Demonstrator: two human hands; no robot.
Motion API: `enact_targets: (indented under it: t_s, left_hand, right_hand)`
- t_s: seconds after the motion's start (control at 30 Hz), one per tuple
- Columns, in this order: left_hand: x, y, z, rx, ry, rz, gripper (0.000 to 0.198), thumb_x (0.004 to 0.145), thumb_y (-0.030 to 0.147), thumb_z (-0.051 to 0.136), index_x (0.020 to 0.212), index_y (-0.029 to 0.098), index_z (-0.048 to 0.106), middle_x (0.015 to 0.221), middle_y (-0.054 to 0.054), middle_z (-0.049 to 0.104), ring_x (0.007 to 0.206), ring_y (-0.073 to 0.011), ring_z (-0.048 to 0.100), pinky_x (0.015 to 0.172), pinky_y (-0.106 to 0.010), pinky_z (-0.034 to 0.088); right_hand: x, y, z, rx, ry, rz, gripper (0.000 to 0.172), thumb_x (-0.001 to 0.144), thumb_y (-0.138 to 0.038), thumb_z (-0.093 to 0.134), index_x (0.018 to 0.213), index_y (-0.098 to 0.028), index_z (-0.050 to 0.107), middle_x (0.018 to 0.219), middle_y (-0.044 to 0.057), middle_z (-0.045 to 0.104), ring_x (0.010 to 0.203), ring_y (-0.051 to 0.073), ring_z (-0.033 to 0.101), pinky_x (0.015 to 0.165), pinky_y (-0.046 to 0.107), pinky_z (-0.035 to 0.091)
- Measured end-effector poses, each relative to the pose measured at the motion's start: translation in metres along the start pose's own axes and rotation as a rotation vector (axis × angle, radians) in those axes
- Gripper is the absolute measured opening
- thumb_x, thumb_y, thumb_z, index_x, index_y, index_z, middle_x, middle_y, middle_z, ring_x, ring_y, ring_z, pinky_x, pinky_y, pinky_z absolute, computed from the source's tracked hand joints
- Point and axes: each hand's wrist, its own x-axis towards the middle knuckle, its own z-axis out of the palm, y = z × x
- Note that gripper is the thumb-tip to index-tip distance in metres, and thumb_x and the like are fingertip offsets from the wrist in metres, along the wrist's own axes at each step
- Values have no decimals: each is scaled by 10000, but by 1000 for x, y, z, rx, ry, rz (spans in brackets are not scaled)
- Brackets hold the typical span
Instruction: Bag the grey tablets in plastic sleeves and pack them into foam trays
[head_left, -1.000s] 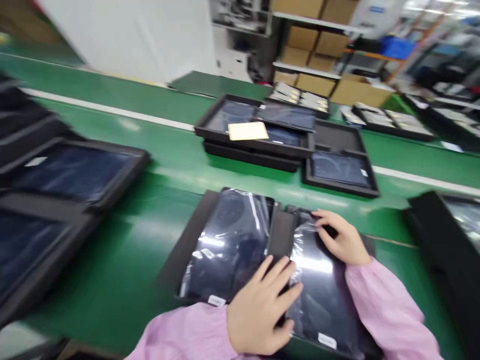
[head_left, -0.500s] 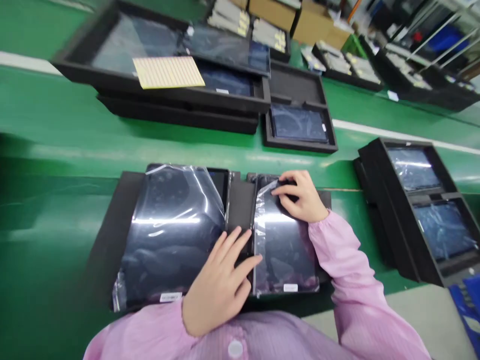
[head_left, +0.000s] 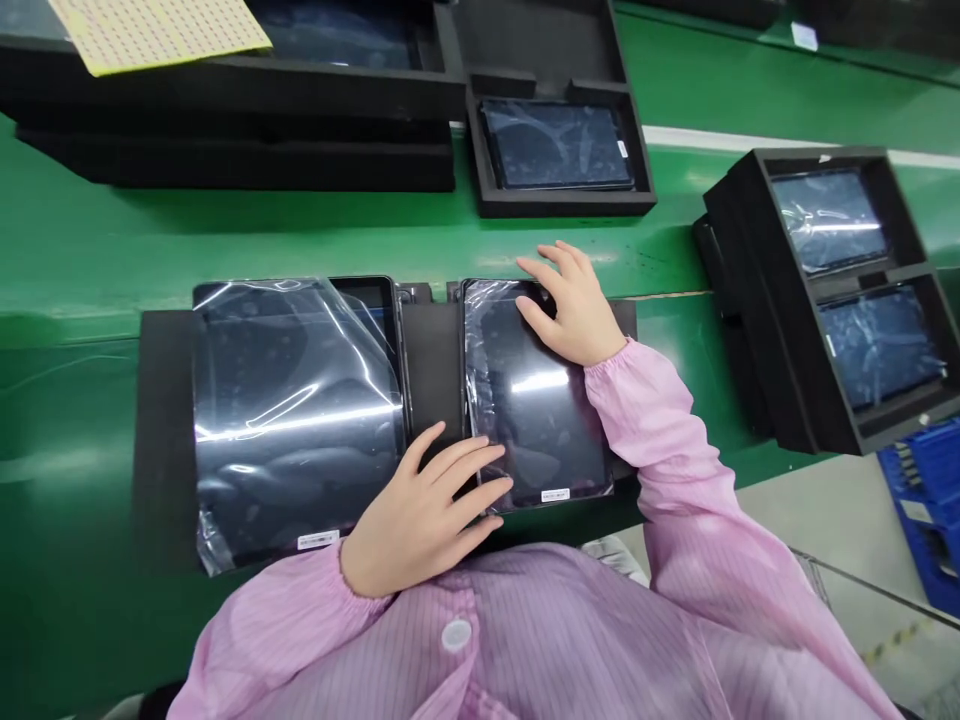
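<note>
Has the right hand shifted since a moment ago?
Yes, forward: the right hand reached about to the far edge of the right-hand tablet before, and now extends past it.

Side by side near the near edge of a green counter (head_left: 52,430), a large tablet (head_left: 292,400) and, to its right, a small tablet (head_left: 544,430) lie on black foam (head_left: 435,365), both under clear film. The left hand (head_left: 427,510) spreads across the small tablet's lower left edge. The right hand (head_left: 570,305) curves over its upper right corner; contact is unclear. Toward the counter's far edge sit a tray stack (head_left: 247,160) bearing a yellow sheet (head_left: 165,30), and a tray (head_left: 566,205) holding one tablet. Another stack (head_left: 795,350), right, reaches the near edge.
</note>
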Motion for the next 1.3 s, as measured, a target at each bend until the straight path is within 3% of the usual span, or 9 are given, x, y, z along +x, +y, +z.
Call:
enact_targets:
  t_s: [0.1,0.2,0.4,0.6,0.73,0.83,0.97,1.13,1.3]
  left_hand:
    - [5,-1,-6,-23,33,22,217,994,262,575,838,261,726,944,34,792,919,-137,717,988,-322,430]
    - [8,-3,-9,-43,31,44,273,1012,208,521,802,259,686,825,64,769,827,-122,710,858,-295,444]
    - [7,-7,-8,-65,80,-102,133,1008,188,470,927,232,567,754,62,754,688,-123,740,937,-321,578]
    - [-12,-14,-14,-192,-10,-352,121,1021,220,376,927,256,443,855,41,816,804,-159,802,1072,-450,582]
    - [-31,-24,-17,-258,-57,-439,102,1009,231,404,918,267,432,1028,-11,831,1209,-231,701,1118,-467,543]
    - [-41,-30,-19,-309,-106,-451,119,1004,222,397,932,281,471,1165,5,795,1294,-219,633,1102,-408,559]
    - [-54,-36,-21,-326,-244,-391,178,989,197,423,869,278,527,1316,38,733,1290,-206,646,1153,-370,505]
    - [-57,-43,-20,-203,-295,-157,167,970,210,491,857,267,601,1399,1,689,1349,-223,614,1210,-423,440]
    - [-29,-34,-20,-64,-187,-1,192,983,276,513,871,250,668,1255,-64,758,1222,-224,698,1056,-363,589]
  right_hand:
    - [-2,6,-3,81,54,-4,427,962,-365,573,1359,-211,613,1421,142,601,1408,347,481,1198,592,363]
    - [-9,16,-16,210,170,76,352,956,-303,563,1295,-240,636,1382,90,642,1365,289,535,1190,537,405]
    - [-26,31,-30,525,411,438,283,937,-138,453,1164,-198,611,1191,62,708,1165,196,666,1030,384,563]
    - [-21,28,-27,846,319,611,220,916,-23,474,986,-180,611,821,-8,661,789,117,679,756,217,589]
    - [-19,22,-36,943,408,776,249,934,-5,422,877,-189,580,680,-50,572,486,72,484,448,154,444]
    - [-21,17,-42,1063,259,750,247,916,4,440,835,-197,558,576,-82,518,375,54,352,317,133,299]
    - [-23,17,-45,1112,6,662,273,848,40,438,758,-205,519,501,-96,488,336,49,358,287,115,303]
    - [-25,27,-44,1163,-65,604,304,811,45,424,719,-242,391,466,-123,451,310,57,370,276,112,328]
    - [-24,25,-47,1144,-76,629,322,847,55,450,747,-243,378,456,-143,470,298,55,400,290,117,387]
